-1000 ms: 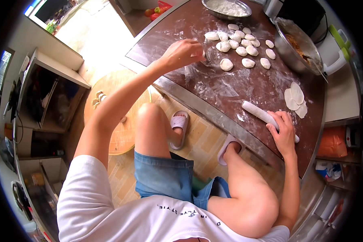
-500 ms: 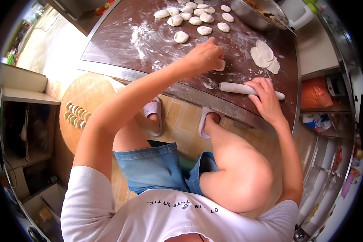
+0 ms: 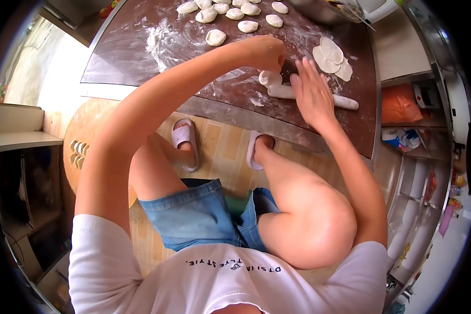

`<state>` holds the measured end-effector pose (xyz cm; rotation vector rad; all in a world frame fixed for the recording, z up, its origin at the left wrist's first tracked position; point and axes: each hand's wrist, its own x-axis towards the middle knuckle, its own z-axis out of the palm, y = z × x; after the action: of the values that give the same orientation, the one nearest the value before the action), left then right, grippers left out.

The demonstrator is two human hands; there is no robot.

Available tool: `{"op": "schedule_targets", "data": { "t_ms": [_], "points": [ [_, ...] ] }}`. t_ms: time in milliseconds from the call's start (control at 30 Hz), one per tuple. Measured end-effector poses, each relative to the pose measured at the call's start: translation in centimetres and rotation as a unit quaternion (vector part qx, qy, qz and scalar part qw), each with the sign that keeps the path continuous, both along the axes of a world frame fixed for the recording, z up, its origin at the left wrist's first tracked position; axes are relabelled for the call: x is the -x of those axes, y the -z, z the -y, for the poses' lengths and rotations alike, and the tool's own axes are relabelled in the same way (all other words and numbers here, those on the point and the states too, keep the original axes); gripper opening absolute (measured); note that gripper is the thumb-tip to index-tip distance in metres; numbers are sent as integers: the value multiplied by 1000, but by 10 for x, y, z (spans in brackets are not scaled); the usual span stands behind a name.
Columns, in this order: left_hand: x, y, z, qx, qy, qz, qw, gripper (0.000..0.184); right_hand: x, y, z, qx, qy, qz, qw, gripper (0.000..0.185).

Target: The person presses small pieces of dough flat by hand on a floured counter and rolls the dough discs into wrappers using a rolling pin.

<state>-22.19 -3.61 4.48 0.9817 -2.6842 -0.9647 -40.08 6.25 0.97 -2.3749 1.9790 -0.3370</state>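
My left hand [image 3: 269,53] is closed, its fingers curled over the edge of a small piece of white dough [image 3: 270,79] on the floured tabletop. The far side of that hand hides part of its grip. Touching or just beside the dough is the left end of a pale rolling pin [image 3: 344,101]. Across the pin's middle lies my right hand [image 3: 314,94], palm down with its fingers stretched out. Flat round dough wrappers [image 3: 329,56] overlap in a small pile beyond my right hand. Several filled dumplings [image 3: 215,37] sit on the table past my left hand.
A metal bowl [image 3: 324,9] with filling and a utensil stands at the table's far right. The brown table [image 3: 120,64] has a metal front edge. At lower left, a round wooden board [image 3: 86,118] carries rows of small pieces. Shelves [image 3: 411,131] flank the right side.
My right hand has slid left along the rolling pin, and its fingers have straightened from a grip. The pin's left end now meets the dough at my left hand. The view has shifted slightly.
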Motion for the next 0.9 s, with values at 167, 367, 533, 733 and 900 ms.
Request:
{"op": "schedule_targets", "data": {
  "t_ms": [167, 367, 533, 733, 900],
  "points": [
    [2, 5, 2, -6, -21, -20, 1000, 15, -2, 8, 25, 57, 21, 4, 998, 55],
    [7, 6, 7, 10, 26, 21, 999, 19, -4, 3, 2, 25, 13, -5, 1000, 54],
    [3, 2, 4, -32, 7, 4, 999, 19, -3, 7, 10, 61, 5, -7, 998, 52],
    [4, 12, 8, 59, 44, -25, 997, 19, -4, 3, 1, 35, 1, 4, 999, 55],
    [0, 10, 4, 40, 45, -67, 996, 16, -3, 6, 5, 74, -12, 10, 997, 51]
  ]
}}
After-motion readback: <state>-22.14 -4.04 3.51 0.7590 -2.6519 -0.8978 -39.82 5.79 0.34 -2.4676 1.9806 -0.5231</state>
